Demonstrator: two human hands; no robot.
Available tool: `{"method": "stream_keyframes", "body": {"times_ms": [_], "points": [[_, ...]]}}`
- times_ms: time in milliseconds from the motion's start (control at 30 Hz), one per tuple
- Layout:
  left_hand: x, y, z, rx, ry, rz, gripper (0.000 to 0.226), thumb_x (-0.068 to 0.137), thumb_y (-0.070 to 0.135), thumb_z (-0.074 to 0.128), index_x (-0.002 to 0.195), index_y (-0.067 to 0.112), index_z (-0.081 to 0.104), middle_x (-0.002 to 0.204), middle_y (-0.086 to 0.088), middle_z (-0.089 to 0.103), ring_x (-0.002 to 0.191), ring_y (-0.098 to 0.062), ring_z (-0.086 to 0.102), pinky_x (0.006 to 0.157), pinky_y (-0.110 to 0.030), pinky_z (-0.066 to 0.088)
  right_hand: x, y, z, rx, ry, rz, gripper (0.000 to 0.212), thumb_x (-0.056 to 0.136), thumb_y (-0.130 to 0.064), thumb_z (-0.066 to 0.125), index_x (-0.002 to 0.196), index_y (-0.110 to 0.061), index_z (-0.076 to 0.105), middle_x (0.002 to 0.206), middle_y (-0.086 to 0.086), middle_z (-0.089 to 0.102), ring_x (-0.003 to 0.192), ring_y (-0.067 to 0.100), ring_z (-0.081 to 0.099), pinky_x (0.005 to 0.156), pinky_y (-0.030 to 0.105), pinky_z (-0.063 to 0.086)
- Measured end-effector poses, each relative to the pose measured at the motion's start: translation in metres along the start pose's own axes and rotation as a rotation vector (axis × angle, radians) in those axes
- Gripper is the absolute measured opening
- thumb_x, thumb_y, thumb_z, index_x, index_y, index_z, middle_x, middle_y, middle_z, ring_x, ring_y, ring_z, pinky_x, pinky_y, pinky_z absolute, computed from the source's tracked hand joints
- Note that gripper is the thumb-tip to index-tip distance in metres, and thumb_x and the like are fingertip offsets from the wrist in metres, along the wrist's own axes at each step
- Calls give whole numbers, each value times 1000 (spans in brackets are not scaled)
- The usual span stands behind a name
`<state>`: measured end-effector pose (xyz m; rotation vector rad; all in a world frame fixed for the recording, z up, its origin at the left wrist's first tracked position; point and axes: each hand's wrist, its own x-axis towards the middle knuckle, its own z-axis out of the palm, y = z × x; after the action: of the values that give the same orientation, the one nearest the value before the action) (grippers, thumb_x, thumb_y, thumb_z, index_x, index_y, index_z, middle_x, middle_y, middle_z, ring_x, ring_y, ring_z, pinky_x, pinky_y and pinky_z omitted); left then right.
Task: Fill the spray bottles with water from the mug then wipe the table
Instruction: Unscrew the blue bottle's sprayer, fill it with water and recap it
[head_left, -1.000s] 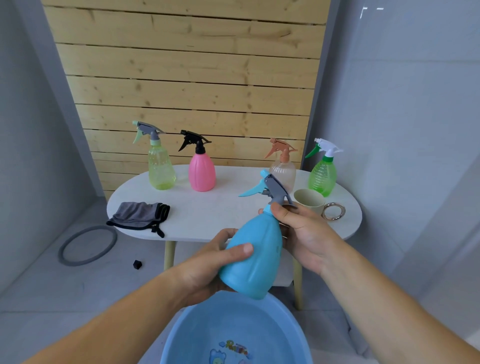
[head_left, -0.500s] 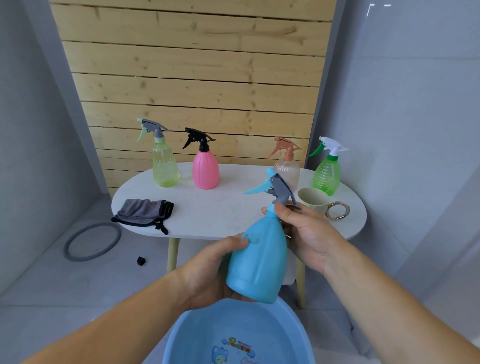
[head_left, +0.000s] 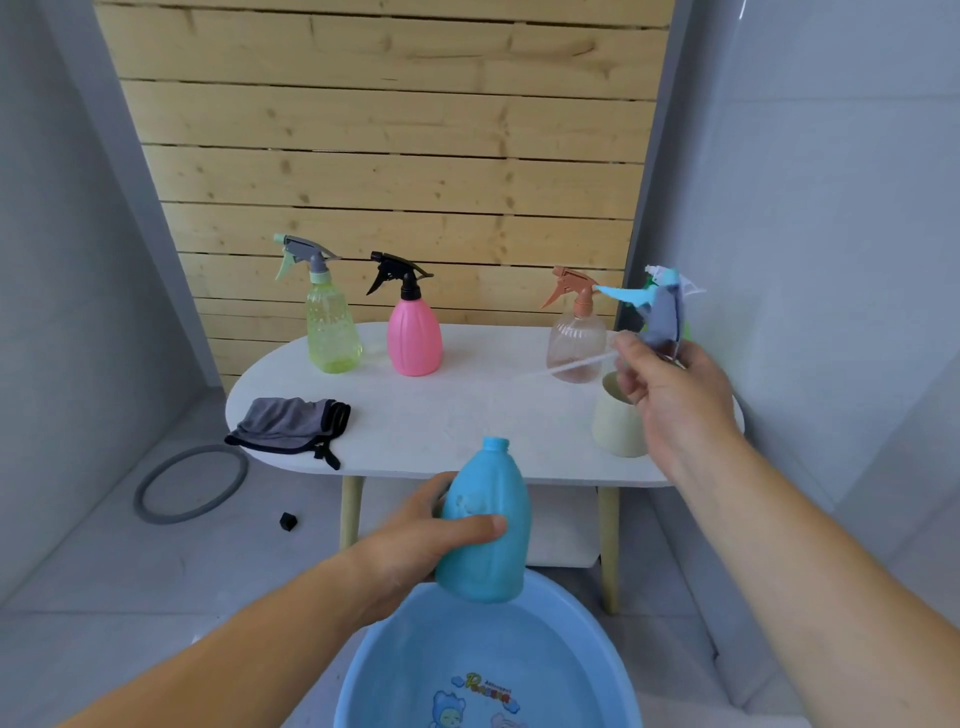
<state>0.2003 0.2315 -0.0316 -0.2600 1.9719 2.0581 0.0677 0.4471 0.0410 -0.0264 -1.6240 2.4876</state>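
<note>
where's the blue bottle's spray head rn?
Head view, upper right: the right hand pinches the spray head, raised above the cream mug, right of the clear bottle with the orange trigger.

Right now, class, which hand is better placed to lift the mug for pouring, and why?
Right. The right hand is right by the mug, though it must first put down the spray head. The left hand is busy gripping the open blue bottle.
</note>
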Motion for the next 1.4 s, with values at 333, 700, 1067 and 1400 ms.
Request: {"method": "stream_keyframes", "body": {"times_ms": [333,700,1067,1400], "points": [[13,-11,-12,81,48,12,75,62,37,92,129,31,59,116,1,75,105,-20,75,93,-42,61,15,95,28,-411,-35,270,23,80,-25,80,94,-15,65,82,3,70,67,16,66,64,29,61],[26,-20,-22,101,63,15,68,66,30,89,127,28,61,109,6,77,101,-15,75,86,-33,61,44,125,30,-1156,-96,149,51,85,-57,60,98,-9,60,90,13,71,78,33,71,69,42,61],[30,-15,-12,143,36,43,68,66,34,88,127,31,60,110,6,76,100,-13,75,81,-26,61,30,81,26,-1497,-220,-51,41,92,-54,44,99,-17,58,93,8,71,82,32,71,74,45,60],[38,-14,12,146,-1,51,67,67,35,88,128,30,60,112,4,76,102,-15,75,83,-30,61,52,27,-41,-1343,136,-423,26,95,-34,52,111,-19,66,115,5,62,112,32,49,85,39,43]]}}
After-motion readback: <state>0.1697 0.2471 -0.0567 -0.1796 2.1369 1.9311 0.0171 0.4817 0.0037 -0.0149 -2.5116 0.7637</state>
